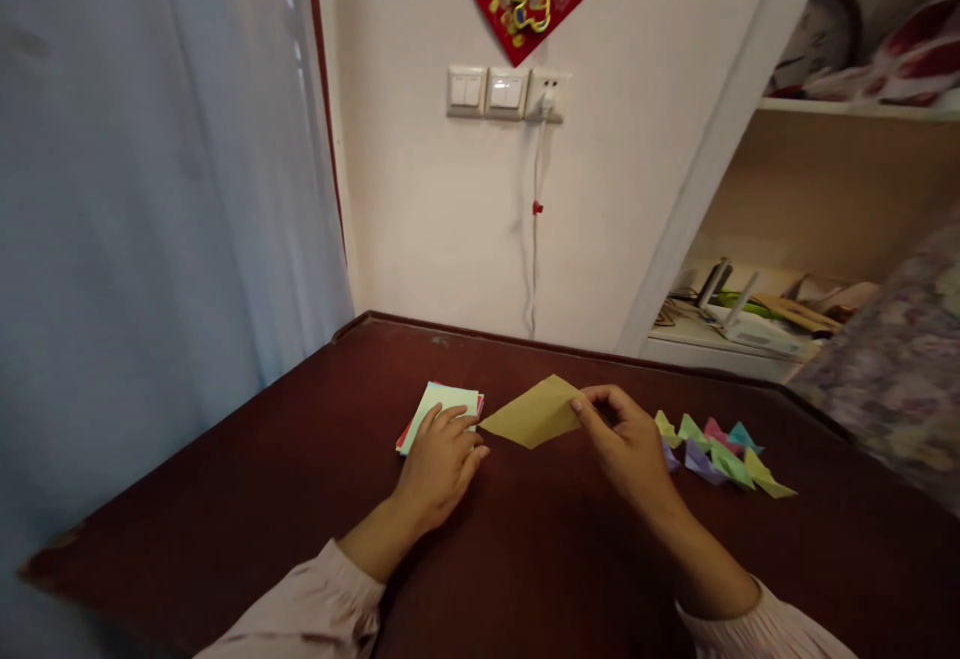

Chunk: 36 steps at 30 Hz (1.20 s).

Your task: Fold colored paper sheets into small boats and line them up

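My right hand [628,447] pinches the right corner of a yellow-tan paper sheet [534,413], folded into a kite-like shape and held just above the dark red table [525,559]. My left hand [441,461] lies palm down, fingers stretched, on the near edge of a small stack of coloured paper squares [444,405] whose top sheet is pale green. Its fingertips come close to the left tip of the folded sheet.
Several folded paper pieces [716,451] in green, pink, purple and yellow lie right of my right hand. A curtain [150,189] hangs at the left. The wall behind carries switches and a socket [506,92] with a cable. Shelves [757,324] with clutter stand at right.
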Each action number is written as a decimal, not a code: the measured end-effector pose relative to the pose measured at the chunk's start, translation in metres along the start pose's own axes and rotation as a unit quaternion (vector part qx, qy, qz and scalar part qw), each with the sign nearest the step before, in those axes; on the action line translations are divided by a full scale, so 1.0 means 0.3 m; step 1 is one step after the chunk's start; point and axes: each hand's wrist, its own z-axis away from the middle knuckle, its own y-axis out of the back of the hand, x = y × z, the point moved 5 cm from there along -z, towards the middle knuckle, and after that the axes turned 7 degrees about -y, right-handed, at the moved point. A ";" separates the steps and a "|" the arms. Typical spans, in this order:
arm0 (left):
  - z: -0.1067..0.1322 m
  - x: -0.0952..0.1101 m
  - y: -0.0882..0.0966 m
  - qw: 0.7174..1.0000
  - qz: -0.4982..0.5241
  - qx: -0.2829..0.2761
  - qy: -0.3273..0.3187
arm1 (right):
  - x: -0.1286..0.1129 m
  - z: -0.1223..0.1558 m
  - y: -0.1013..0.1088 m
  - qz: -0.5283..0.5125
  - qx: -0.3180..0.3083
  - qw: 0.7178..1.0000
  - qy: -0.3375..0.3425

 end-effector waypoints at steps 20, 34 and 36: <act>-0.067 0.136 -0.266 0.698 0.628 0.065 0.338 | -0.024 0.245 0.107 0.168 -0.020 0.918 0.360; -0.026 0.115 -0.294 0.660 0.649 0.061 0.374 | 0.134 0.210 0.082 -0.062 -0.205 0.975 0.055; -0.018 0.121 -0.302 0.661 0.646 0.053 0.379 | 0.131 0.209 0.078 -0.094 -0.224 0.969 0.051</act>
